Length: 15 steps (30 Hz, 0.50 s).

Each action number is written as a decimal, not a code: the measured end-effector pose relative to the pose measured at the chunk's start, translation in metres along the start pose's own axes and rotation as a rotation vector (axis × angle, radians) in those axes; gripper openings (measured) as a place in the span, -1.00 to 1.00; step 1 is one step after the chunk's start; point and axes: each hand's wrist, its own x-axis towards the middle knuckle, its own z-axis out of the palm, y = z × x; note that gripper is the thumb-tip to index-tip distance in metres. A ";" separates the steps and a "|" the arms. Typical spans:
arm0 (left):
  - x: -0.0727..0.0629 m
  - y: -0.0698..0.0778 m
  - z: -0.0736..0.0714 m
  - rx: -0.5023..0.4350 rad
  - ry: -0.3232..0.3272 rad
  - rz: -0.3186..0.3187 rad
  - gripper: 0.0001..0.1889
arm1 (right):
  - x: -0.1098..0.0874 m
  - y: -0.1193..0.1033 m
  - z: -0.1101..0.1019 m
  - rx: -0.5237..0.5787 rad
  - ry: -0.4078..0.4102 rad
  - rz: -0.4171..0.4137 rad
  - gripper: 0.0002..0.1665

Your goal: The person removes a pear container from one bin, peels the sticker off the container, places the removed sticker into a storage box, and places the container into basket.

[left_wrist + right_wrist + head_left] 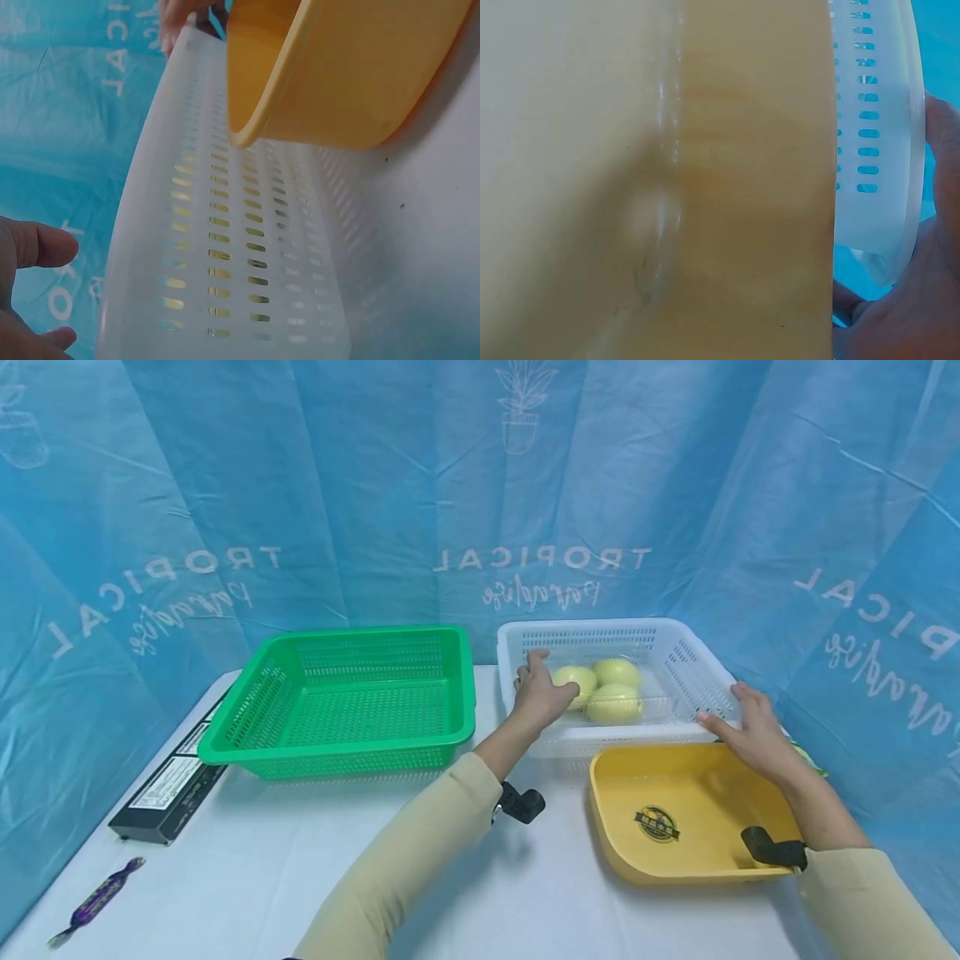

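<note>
In the head view, a white perforated basket (678, 635) holds a clear plastic container (660, 708) with three pale yellow-green round fruits (617, 703) in it. My left hand (542, 697) reaches over the basket's left part, beside the leftmost fruit, its thumb and fingers spread apart. In the left wrist view, this hand's thumb (46, 246) shows above the basket rim with nothing visible in its grasp. My right hand (761, 735) grips the basket's front right corner, thumb over the rim. The right wrist view shows that hand (911, 315) around the rim, some fingers hidden.
A yellow basin (705, 810) with a round label stands in front of the white basket, under my right forearm. Left of them stands a green perforated basket (367, 714), beside a long black box (168, 785). A purple-wrapped candy (97, 902) lies near the front left.
</note>
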 end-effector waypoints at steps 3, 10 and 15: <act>-0.004 0.000 -0.002 0.003 -0.011 0.019 -0.22 | 0.000 -0.001 -0.001 -0.009 -0.008 0.017 -0.01; -0.016 0.002 -0.008 -0.011 -0.033 0.039 -0.23 | -0.003 -0.004 -0.006 -0.051 -0.034 0.039 0.07; -0.026 0.004 -0.013 -0.033 -0.051 0.071 -0.24 | -0.005 -0.008 -0.008 -0.087 -0.035 0.033 0.06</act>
